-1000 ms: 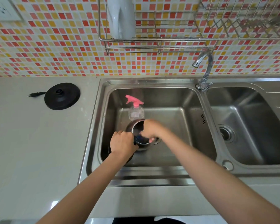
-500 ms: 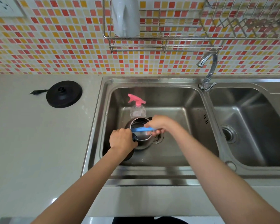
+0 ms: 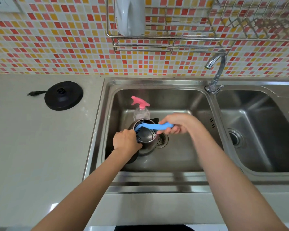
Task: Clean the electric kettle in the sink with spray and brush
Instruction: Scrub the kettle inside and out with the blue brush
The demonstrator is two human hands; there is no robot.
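Blue brush (image 3: 154, 126) gripped by right hand (image 3: 175, 122); left hand (image 3: 126, 141) clasps steel kettle (image 3: 146, 135) handle.

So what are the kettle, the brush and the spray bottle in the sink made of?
The kettle looks like stainless steel: grey and shiny, with reflections inside. The brush seems to be plastic: a uniform, fairly matte blue. The spray bottle seems to be clear plastic, see-through, and its pink trigger is likely plastic too.

body | left grip (image 3: 126, 140), right grip (image 3: 177, 123) — bare | forearms (image 3: 223, 172) bare | dark garment (image 3: 152, 228) at bottom edge
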